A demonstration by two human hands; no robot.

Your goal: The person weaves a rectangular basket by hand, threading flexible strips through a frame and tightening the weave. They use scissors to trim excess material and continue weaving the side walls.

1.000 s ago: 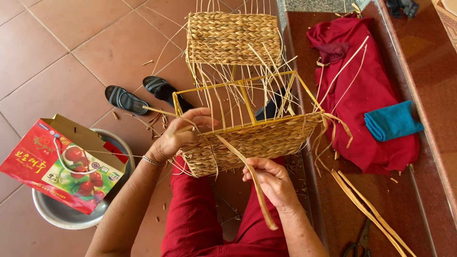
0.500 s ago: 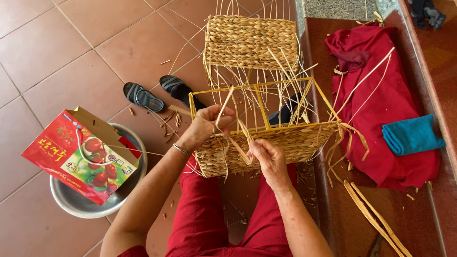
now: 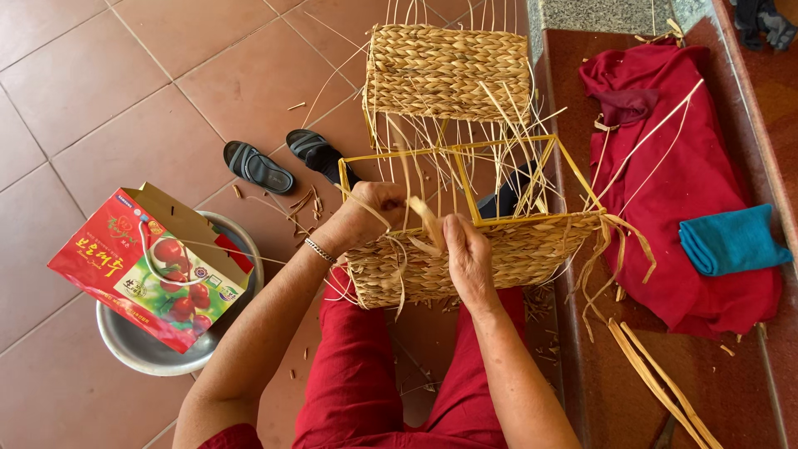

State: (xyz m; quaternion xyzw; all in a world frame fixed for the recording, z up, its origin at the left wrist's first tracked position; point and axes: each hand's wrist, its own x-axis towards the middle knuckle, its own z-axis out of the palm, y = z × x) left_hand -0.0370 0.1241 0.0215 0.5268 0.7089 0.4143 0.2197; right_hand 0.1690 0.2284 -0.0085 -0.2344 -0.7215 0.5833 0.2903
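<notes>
sitting over a floor [image 3: 125, 75] of big reddish tiles, you have a dark red ledge [image 3: 582, 366] along your right. on that ledge lies a red cloth [image 3: 665, 191] with a folded teal cloth [image 3: 731, 239] on its right part, and loose strips [image 3: 657, 382] lie below them. the half-woven basket [image 3: 507, 249] rests on your lap over red trousers [image 3: 349, 374], its yellow frame [image 3: 515, 145] open on top, its far woven wall [image 3: 449, 71] standing up with bare stakes sticking out. to your left a red gift bag [image 3: 133, 266] sits in a steel bowl [image 3: 141, 353]; a pair of dark sandals [image 3: 287, 158] lies on the tiles beyond.

your left hand [image 3: 370, 214], bracelet at the wrist, is curled shut on the basket's near rim at the left corner. your right hand [image 3: 467, 258] lies palm-down on the near wall, fingers pinching a flat strand [image 3: 426, 218] that rises between your hands.
</notes>
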